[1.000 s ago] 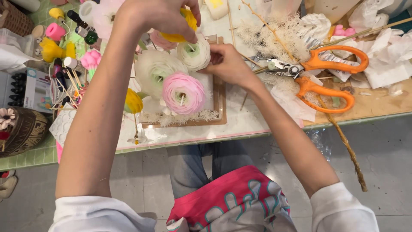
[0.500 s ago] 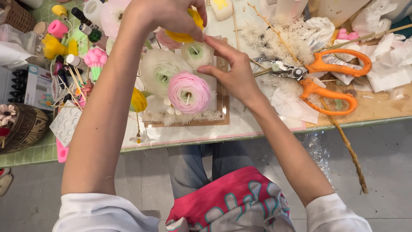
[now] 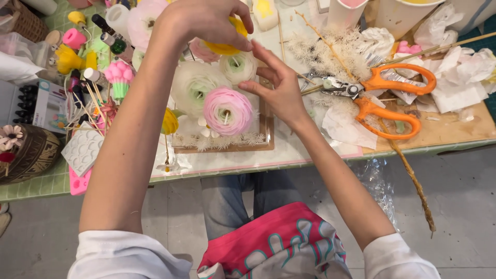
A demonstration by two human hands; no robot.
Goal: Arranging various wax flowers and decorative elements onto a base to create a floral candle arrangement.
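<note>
Already you are pinching a yellow flower (image 3: 226, 45) in your closed left hand (image 3: 204, 20) above the wooden frame (image 3: 266, 135), where three flowers are sitting; your right hand (image 3: 281, 88), open and empty, is steadying beside it.

One orange scissors (image 3: 385, 98), one pink flower (image 3: 228, 110), two white flowers (image 3: 194, 86)

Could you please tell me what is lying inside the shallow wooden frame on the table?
Inside the shallow wooden frame: a pink ruffled flower, a large white flower, a smaller white one. The left hand covers its far end.
</note>
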